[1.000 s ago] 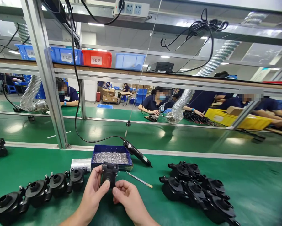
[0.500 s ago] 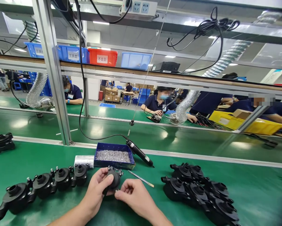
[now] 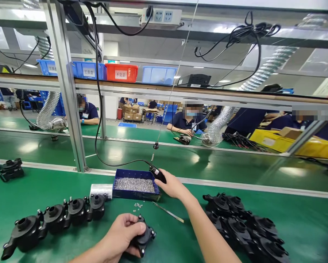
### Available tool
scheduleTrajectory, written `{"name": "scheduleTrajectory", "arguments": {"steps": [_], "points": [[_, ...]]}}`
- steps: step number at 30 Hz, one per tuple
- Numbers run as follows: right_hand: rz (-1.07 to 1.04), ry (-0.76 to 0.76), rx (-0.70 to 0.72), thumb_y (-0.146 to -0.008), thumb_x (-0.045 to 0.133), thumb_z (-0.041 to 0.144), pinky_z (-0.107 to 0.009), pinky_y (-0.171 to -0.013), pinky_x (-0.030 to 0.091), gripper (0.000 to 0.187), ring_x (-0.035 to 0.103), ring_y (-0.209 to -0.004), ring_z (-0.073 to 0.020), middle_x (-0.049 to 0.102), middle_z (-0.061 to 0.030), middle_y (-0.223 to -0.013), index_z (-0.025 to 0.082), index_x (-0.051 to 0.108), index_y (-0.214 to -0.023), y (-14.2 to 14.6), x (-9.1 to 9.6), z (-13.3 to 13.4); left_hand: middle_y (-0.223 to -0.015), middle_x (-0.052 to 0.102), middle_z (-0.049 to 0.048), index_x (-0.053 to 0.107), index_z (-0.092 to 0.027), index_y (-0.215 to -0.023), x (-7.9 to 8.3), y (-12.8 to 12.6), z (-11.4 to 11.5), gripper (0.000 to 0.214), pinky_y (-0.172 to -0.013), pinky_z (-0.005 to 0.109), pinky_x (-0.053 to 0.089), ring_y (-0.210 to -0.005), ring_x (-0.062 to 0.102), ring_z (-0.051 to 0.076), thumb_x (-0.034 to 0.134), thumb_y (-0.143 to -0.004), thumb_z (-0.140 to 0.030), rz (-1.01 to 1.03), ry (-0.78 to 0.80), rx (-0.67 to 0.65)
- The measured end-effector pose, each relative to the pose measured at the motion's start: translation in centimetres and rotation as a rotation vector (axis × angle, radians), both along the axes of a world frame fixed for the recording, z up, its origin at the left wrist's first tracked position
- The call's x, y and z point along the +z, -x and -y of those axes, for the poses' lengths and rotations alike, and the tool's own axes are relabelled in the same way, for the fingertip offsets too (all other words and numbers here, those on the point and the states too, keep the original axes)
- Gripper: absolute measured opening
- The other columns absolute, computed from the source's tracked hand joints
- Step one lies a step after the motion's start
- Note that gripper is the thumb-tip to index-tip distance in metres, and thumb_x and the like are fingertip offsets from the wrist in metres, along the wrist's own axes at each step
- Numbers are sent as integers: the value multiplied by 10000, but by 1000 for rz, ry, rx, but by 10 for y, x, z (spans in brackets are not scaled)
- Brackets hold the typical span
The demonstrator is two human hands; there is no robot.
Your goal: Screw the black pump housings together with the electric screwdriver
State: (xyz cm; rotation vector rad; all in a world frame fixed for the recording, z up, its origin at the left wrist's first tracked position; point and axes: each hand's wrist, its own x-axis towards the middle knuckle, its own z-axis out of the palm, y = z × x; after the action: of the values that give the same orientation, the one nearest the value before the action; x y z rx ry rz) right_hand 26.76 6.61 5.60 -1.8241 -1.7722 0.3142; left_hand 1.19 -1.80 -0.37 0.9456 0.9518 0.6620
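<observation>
My left hand (image 3: 124, 233) is closed around a small black pump housing (image 3: 147, 235), thumb on top, low over the green bench. Bright screws or nuts show at the housing's corner lugs. My right hand (image 3: 173, 186) reaches forward and wraps round a black electric screwdriver (image 3: 157, 174), which hangs from a cord. Its lower end is hidden behind the hand. Beside it is a blue tray (image 3: 136, 195) filled with small shiny metal pieces (image 3: 135, 184). Several loose metal pieces (image 3: 137, 207) lie on the bench in front of the tray.
Black pump housings stand in a row (image 3: 54, 217) at left and a cluster (image 3: 239, 230) at right. A thin stick (image 3: 168, 212) lies near my right forearm. A silver roll (image 3: 101, 191) adjoins the tray. A metal post (image 3: 68, 91) rises at left. People sit across the line.
My right hand has left the pump housing and moved forward to grip the screwdriver. My left hand has shifted right and lower with the housing, now turned. Loose metal pieces have come into view.
</observation>
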Motion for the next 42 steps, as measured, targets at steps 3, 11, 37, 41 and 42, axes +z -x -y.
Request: {"name": "scheduleTrajectory", "arguments": {"steps": [3,11,37,41,42], "points": [[52,-9,9,-873,671,265,-388,-892,505,322,692,-1050,-319,743,-131,-1079,182,675,-1184,-2,5,7,-881,702,71,595,-171,-882,-5,-4,3,602,-439,219,550,-682,612,149,907,-555,-570,-1,32,8],[-425,-431,-69,-912,670,524,-353,-658,507,348,668,-715,-234,664,-7,-790,243,502,-1029,43,53,49,-913,679,62,594,-190,-952,-14,-6,13,675,-454,230,553,-749,642,182,952,-544,-592,73,72,37],[-1156,-115,615,-861,786,510,-259,-421,384,397,452,-413,-105,562,47,-645,271,505,-1011,123,43,105,-756,654,4,554,-204,-882,4,0,-6,474,-519,246,517,-694,633,171,829,-656,-516,6,8,78],[-1150,-171,658,-902,760,442,-240,-402,377,321,429,-399,-86,541,56,-666,272,508,-1003,125,36,100,-746,641,0,545,-205,-871,4,0,-6,507,-502,249,524,-667,615,162,839,-651,-554,9,3,82],[-1144,-189,653,-903,763,431,-236,-396,371,312,416,-394,-80,541,57,-669,270,511,-992,126,36,100,-747,636,-2,546,-204,-875,5,0,-6,512,-500,252,530,-661,611,160,842,-651,-556,8,-1,84]]}}
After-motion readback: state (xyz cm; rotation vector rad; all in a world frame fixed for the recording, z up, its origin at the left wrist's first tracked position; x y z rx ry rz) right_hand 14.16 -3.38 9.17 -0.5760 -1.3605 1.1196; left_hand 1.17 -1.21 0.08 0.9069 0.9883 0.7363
